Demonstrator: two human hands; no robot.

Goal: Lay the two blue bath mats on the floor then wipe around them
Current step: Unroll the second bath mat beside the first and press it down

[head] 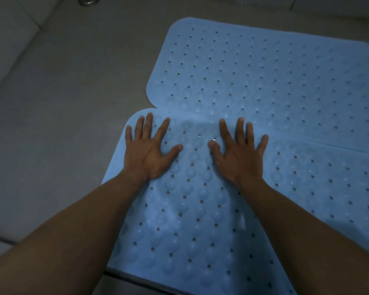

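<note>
Two light blue perforated bath mats lie flat on the grey floor. The far mat point(264, 77) stretches toward the upper right. The near mat point(196, 220) lies in front of it, and their long edges meet or slightly overlap. My left hand point(149, 150) presses palm down on the near mat's far left corner, fingers spread. My right hand point(239, 154) rests flat on the same mat a little to the right, fingers also spread. Neither hand holds anything.
Grey tiled floor point(62, 103) spreads to the left of the mats. A round metal fitting point(87, 0) sits at the top edge. A pale raised ledge or wall base point(11, 28) runs along the upper left. A dark edge point(136, 279) runs under the near mat's front.
</note>
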